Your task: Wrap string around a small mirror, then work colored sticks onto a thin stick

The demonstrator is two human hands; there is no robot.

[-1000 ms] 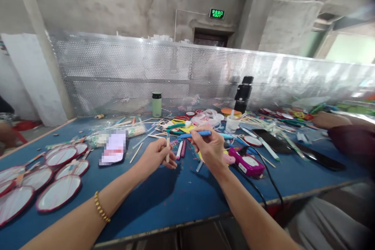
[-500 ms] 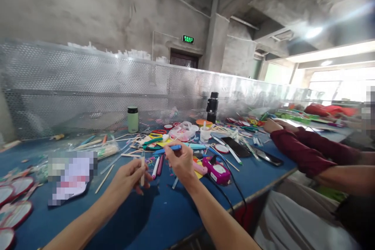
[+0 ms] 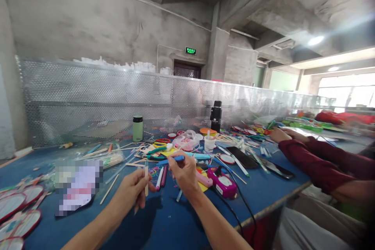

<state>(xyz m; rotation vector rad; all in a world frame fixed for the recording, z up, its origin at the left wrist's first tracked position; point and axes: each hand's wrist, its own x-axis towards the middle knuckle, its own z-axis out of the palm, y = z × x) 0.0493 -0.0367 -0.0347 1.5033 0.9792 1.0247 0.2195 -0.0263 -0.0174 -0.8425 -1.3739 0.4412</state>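
Note:
My left hand [image 3: 131, 192] is closed around a thin pale wooden stick [image 3: 146, 177], held upright above the blue table [image 3: 164, 226]. My right hand [image 3: 184, 173] pinches a blue stick [image 3: 171, 160], held level just to the right of the pale one. The two hands are close together over the table's near middle. Pink and white sticks [image 3: 161, 176] lie on the table between them.
A pink glue gun [image 3: 224, 184] with a black cord lies right of my right hand. Round red-rimmed fans [image 3: 20, 207] lie at left. A green bottle [image 3: 137, 128], black bottle [image 3: 216, 116] and white cup [image 3: 209, 143] stand by the perforated metal screen. Another person's dark-red sleeve [image 3: 310, 158] rests at right.
The view has swung up and to the right, bringing the ceiling and the other person's arm in. Both hands keep their sticks, and have hardly shifted over the table.

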